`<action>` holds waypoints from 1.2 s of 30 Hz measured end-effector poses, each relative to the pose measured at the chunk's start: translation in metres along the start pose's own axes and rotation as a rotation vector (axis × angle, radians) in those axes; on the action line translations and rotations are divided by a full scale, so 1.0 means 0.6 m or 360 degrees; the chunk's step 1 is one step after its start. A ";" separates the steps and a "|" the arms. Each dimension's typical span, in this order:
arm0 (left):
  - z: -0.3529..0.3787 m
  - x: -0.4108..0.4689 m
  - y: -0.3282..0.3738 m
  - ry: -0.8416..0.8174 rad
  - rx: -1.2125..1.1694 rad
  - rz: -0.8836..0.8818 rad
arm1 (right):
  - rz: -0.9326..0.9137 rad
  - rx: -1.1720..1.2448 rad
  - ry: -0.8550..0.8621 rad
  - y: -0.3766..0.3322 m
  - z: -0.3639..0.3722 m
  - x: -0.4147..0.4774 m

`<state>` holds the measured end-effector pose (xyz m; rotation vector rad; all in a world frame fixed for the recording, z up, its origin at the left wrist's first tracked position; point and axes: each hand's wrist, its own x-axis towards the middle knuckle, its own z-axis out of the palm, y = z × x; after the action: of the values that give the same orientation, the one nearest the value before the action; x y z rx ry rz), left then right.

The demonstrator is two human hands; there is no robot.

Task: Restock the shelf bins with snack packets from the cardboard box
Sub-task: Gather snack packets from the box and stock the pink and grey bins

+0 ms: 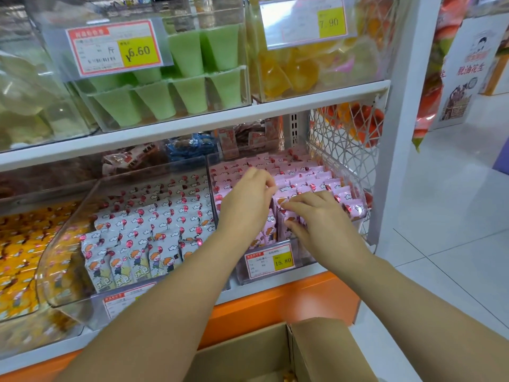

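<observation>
**Bare hands, bare forearms**

Only the person's arms show. The left hand [248, 198] and the right hand [319, 219] are both bare, and so are the wrists behind them. The left forearm [165, 304] and the right forearm [407, 304] are uncovered along all of their visible length, down to the bottom edge of the view. The skin looks smooth and even. The wide lens makes each forearm broad close to the camera and narrow towards the wrist. The fingers are slim; knuckles show as low bumps on the left hand. Fingernails are too blurred to describe. Whatever the person wears lies outside the view.
</observation>
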<state>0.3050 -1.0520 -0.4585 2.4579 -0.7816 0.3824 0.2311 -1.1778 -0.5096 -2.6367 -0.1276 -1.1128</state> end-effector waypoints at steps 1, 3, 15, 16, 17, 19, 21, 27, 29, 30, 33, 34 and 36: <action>-0.004 0.003 0.000 -0.0089 0.0059 0.0031 | -0.0007 -0.0016 -0.0022 0.002 0.002 -0.001; -0.011 0.006 -0.004 -0.0219 0.0079 0.0025 | 0.0013 -0.0025 -0.0048 0.003 0.001 -0.002; -0.001 -0.017 -0.015 -0.0408 0.0084 0.0159 | 0.0072 0.0078 -0.0118 -0.018 -0.012 -0.011; 0.001 -0.021 -0.014 -0.0422 0.0216 0.0184 | 0.0078 0.0068 -0.0126 -0.017 -0.012 -0.010; 0.006 -0.025 -0.016 -0.0435 0.0366 0.0228 | 0.0084 0.0031 -0.0140 -0.016 -0.013 -0.009; 0.009 -0.030 -0.022 -0.0473 0.0461 0.0255 | 0.0105 -0.0060 -0.0178 -0.013 -0.014 -0.010; -0.002 -0.024 -0.024 -0.0524 0.0244 0.0203 | 0.0121 -0.0116 -0.0194 -0.007 -0.014 -0.011; -0.029 -0.034 0.007 -0.0616 0.0142 0.0283 | 0.0173 0.0046 -0.0557 -0.006 -0.026 0.001; -0.023 -0.037 0.014 -0.0662 0.0288 0.0274 | 0.0217 0.0174 -0.0502 -0.002 -0.036 0.001; -0.021 -0.036 0.016 -0.0656 0.0322 0.0249 | 0.0247 0.0183 -0.0414 -0.001 -0.043 -0.001; -0.012 -0.032 0.023 -0.0635 0.0355 0.0179 | 0.0317 0.0081 -0.0316 0.005 -0.059 -0.003; -0.008 -0.032 0.026 -0.0628 0.0362 0.0174 | 0.0317 0.0064 -0.0304 0.008 -0.058 -0.003; 0.000 -0.035 0.029 -0.0639 0.0383 0.0165 | 0.0341 0.0078 -0.0302 0.012 -0.053 -0.004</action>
<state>0.2778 -1.0545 -0.4599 2.7704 -1.0839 0.0134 0.2090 -1.1934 -0.4918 -2.6333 0.0875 -0.7807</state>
